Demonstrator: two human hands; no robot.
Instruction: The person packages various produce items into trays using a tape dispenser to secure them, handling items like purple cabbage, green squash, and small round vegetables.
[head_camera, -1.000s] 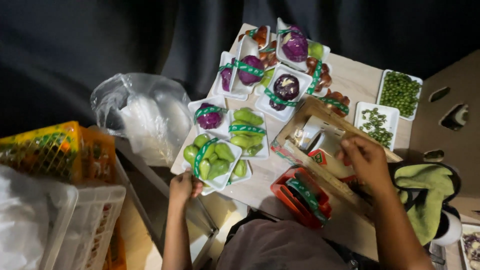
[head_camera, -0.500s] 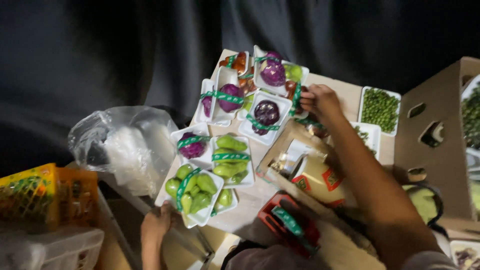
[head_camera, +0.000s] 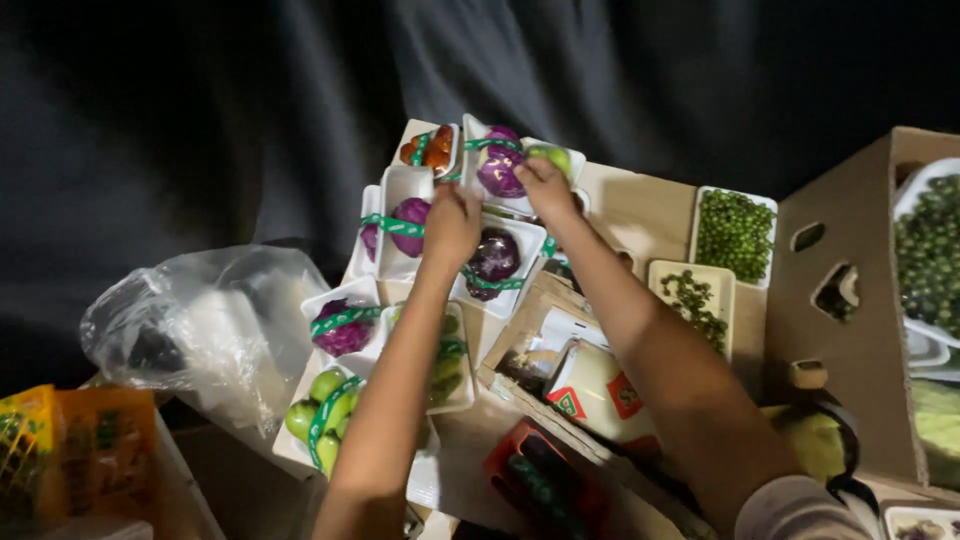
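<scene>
Fingers of our right hand (head_camera: 548, 188) clasp the purple-cabbage tray (head_camera: 497, 170); our left hand (head_camera: 452, 222) (fingers curled, grip unclear) rests just below it.

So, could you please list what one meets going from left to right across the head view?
Orange basket → clear plastic bag → tray of green fruit → left hand → right hand → tray of green peas → cardboard box.
</scene>
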